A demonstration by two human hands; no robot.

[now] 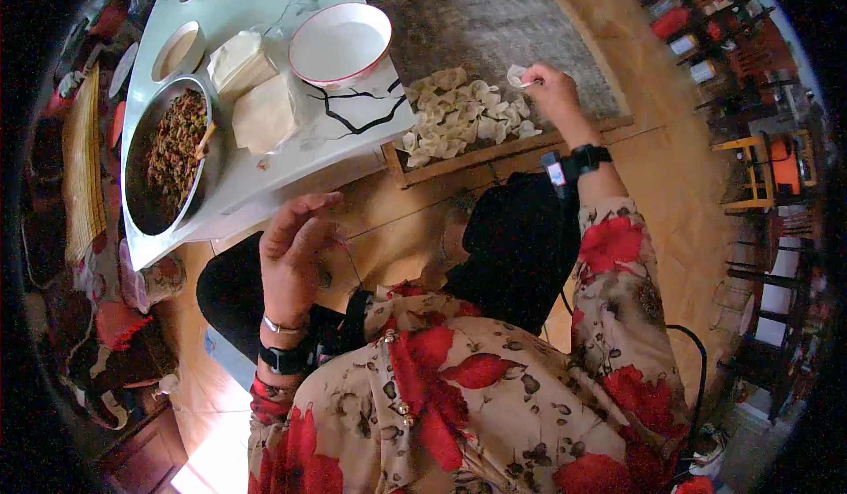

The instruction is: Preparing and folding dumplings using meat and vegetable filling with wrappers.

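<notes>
My right hand (554,94) pinches a folded wonton (517,76) above the right edge of a heap of wontons (466,113). That heap lies on a large wood-framed tray (463,168) with a greyish surface. In front of my body, just off the table's near edge, my left hand (294,249) hovers with bent fingers and nothing in it. On the white table (317,143), a metal bowl (210,113) holds minced filling (173,143) with a wooden stick (206,140) in it. Beside it are two stacks of square wrappers, one nearer (265,117) and one farther (241,64).
A white red-rimmed bowl (341,44) stands near the table's right edge. Behind the metal bowl sits a small bowl of pale liquid (178,51). Chairs (748,173) line the right side of the tiled floor (668,163). My knees are below the table edge.
</notes>
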